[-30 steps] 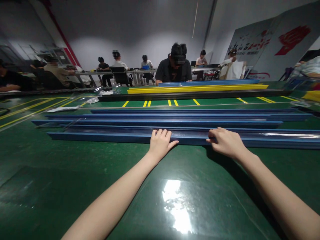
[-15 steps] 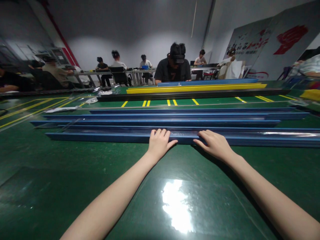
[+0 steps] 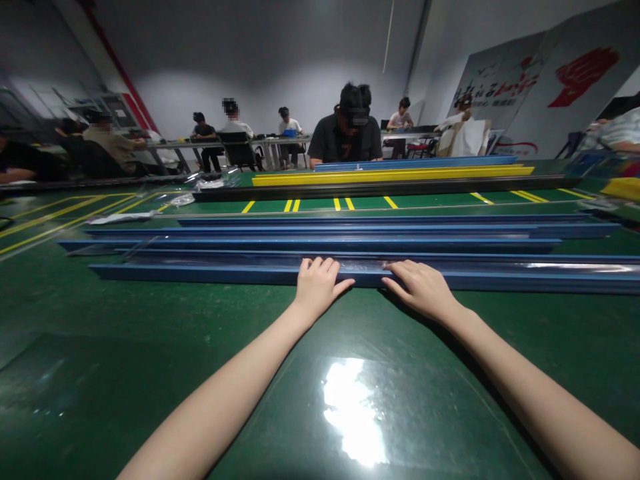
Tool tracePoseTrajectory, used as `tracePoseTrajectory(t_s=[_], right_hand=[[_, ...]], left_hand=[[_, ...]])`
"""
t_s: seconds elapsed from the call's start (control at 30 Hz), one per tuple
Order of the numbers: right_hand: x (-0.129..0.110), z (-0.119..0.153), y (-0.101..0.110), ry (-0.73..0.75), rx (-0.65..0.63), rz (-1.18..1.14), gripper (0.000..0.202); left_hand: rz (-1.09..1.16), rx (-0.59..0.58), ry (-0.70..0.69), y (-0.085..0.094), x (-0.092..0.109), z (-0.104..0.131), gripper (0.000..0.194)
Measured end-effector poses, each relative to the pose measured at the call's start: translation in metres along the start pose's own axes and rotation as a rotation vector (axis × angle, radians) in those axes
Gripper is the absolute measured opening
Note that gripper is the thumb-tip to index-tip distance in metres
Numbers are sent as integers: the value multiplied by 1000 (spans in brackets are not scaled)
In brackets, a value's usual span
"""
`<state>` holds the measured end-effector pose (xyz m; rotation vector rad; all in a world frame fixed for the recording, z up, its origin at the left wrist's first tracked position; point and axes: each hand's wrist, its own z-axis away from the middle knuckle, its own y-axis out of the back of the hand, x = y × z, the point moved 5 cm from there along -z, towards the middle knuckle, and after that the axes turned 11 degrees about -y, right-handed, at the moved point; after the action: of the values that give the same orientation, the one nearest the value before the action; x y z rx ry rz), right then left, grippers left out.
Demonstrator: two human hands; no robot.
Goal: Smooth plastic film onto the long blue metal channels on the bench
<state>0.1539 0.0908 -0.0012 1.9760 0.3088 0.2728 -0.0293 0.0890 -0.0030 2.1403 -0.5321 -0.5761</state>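
A long blue channel profile (image 3: 190, 273) lies across the green table nearest me, with clear plastic film (image 3: 367, 265) inside its trough. My left hand (image 3: 320, 283) is hooked over its near wall, thumb along the front face and fingers curled into the trough. To the right, my right hand (image 3: 423, 287) grips the same wall in a like way, its fingertips on the film inside. A short stretch of channel shows between the two thumbs. Behind it, more blue profiles (image 3: 320, 244) lie roughly parallel.
Farther back lie a black profile (image 3: 380, 189), a yellow profile (image 3: 395, 176) and another blue profile (image 3: 425, 163). A person (image 3: 345, 130) sits across the table. Clear plastic sheet (image 3: 425, 400) covers the tabletop in front of me. Crumpled wrap (image 3: 183, 199) lies at the far left.
My right hand has slid slightly left along the channel, closer to my left hand. My left hand stays almost in place.
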Motion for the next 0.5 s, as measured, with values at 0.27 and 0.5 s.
tracePoseTrajectory(t_s=[0.27,0.5], right_hand=[[0,1,1,9,-13,3,39],[-1,1,1,6,-14,-6,38]], left_hand=[[9,5,4,1,1,0,40],[-1,8,9,0,0,1,40]])
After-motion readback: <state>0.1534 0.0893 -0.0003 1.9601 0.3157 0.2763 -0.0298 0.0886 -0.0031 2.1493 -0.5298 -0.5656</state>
